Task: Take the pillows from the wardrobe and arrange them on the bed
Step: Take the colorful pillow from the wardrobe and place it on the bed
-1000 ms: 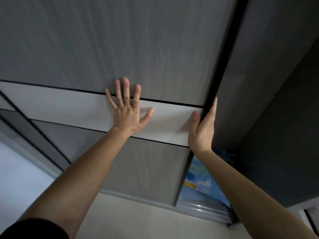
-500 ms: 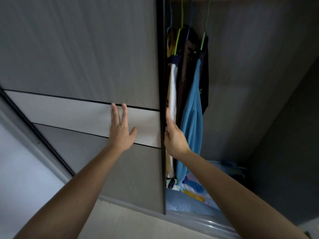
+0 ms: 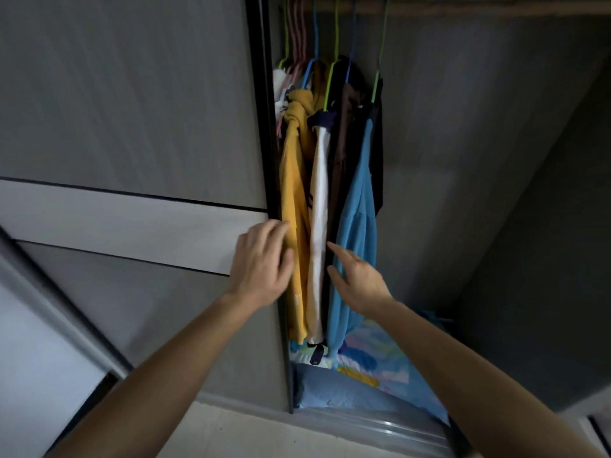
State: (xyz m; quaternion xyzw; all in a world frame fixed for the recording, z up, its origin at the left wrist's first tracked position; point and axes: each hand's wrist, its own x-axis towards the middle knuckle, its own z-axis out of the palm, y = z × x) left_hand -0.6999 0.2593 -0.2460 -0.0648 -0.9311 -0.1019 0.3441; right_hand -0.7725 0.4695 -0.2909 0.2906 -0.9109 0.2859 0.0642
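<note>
Wardrobe (image 3: 463, 160) seen open; sliding door (image 3: 132, 127) stands at left. Left hand (image 3: 261, 266) placed at door edge, fingers loosely curled against yellow garment (image 3: 292, 193); grip cannot be told. Right hand (image 3: 358, 280) held open, empty, before blue garment (image 3: 358, 206). Pillows (image 3: 350, 388) stacked on wardrobe floor, beneath hanging clothes.

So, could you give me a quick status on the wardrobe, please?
Left hand and right hand empty, open. Pillows on wardrobe floor, untouched. Hanging clothes overhang them.
</note>
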